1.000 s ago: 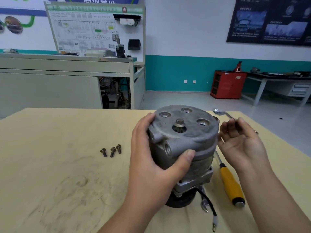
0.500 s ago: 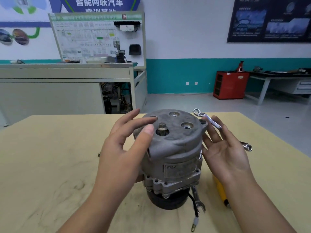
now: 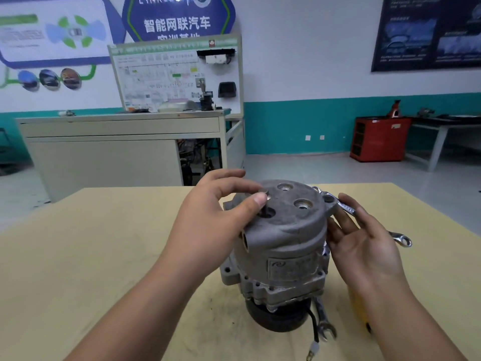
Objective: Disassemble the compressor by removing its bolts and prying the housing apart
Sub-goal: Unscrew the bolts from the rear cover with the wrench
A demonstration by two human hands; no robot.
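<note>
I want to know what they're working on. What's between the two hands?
The compressor stands between them in the head view: left hand pinches its top bolt, right hand holds a wrench.

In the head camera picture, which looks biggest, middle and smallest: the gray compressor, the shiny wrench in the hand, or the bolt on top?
Largest to smallest:
1. compressor
2. wrench, partly hidden behind the hand
3. bolt, only its head shows between the left hand fingers
</note>
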